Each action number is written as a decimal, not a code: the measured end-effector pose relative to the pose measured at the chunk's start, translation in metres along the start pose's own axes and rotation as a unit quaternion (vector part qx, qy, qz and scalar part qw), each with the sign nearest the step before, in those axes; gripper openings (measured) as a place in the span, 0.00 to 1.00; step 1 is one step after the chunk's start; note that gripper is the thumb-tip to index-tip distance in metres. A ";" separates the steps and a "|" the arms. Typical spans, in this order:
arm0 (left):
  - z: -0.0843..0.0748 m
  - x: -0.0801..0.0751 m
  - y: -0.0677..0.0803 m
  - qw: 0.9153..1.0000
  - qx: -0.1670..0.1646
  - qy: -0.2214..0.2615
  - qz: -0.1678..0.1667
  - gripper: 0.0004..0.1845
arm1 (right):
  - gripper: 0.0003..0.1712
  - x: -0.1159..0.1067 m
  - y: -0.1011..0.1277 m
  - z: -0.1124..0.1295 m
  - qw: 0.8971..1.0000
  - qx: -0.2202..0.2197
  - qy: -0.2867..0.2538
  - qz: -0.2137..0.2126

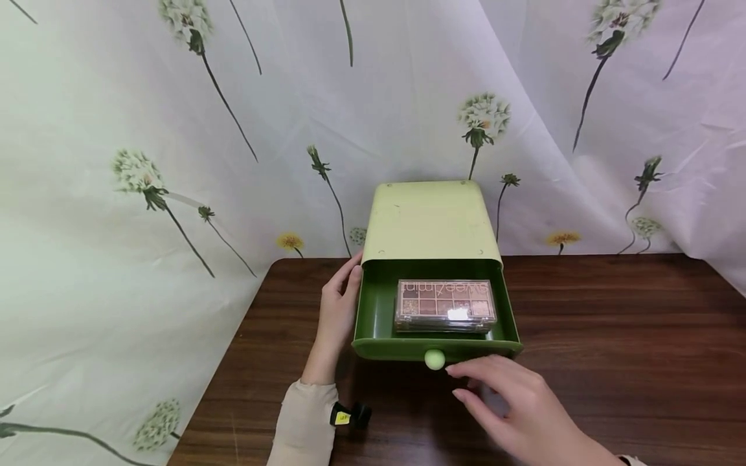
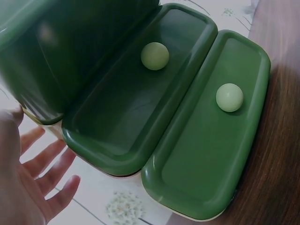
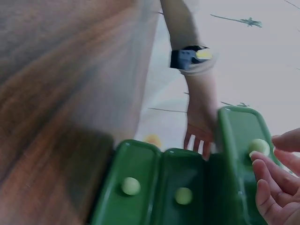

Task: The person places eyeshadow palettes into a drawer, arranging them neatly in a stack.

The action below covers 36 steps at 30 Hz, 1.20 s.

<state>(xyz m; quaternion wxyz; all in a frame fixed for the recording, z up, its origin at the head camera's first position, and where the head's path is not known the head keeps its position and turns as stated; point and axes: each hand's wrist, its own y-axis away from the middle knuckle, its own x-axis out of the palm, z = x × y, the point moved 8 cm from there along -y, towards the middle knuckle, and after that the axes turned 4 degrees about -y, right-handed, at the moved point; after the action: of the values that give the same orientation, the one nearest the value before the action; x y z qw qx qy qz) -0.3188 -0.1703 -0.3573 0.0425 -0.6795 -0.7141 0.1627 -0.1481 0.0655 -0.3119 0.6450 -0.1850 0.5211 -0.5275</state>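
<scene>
A small drawer cabinet (image 1: 431,220) with a pale green top stands on the table, its top green drawer (image 1: 379,304) pulled out. Inside lie stacked clear-lidded eyeshadow palettes (image 1: 445,306). My left hand (image 1: 340,301) rests along the cabinet's left side; in the left wrist view its fingers (image 2: 54,164) are extended and spread. Just right of the round pale green knob (image 1: 434,359) is my right hand (image 1: 519,401), thumb and fingers apart. The right wrist view shows its fingertips right by that knob (image 3: 259,147).
Below the pulled-out drawer, a middle drawer (image 2: 136,89) and a bottom drawer (image 2: 211,140) sit closed, each with a round knob. The dark wooden table (image 1: 629,336) extends to both sides. A white dandelion-print cloth (image 1: 408,97) hangs right behind the cabinet.
</scene>
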 end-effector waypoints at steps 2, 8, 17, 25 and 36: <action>0.000 0.000 0.001 1.000 0.002 -0.001 -0.002 0.21 | 0.13 0.006 0.004 -0.007 1.000 0.027 -0.008 0.014; -0.003 0.000 0.002 1.000 0.023 -0.009 -0.007 0.21 | 0.21 0.019 0.007 -0.018 0.995 0.086 -0.025 0.038; -0.004 0.000 0.004 1.000 0.028 -0.006 -0.009 0.22 | 0.15 0.024 0.004 -0.021 0.998 0.057 -0.033 -0.009; -0.004 -0.001 0.003 0.999 0.034 -0.005 -0.010 0.22 | 0.14 0.021 -0.004 -0.019 0.998 0.032 -0.036 -0.028; -0.003 -0.001 0.002 0.999 0.039 -0.018 -0.017 0.22 | 0.13 0.018 -0.011 -0.021 0.998 0.042 -0.033 -0.044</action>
<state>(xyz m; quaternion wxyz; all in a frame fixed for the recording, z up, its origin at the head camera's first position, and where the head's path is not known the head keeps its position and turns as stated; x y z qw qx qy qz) -0.3157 -0.1709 -0.3547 0.0587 -0.6623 -0.7191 0.2021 -0.1735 0.0525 -0.3199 0.6448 -0.1976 0.4682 -0.5709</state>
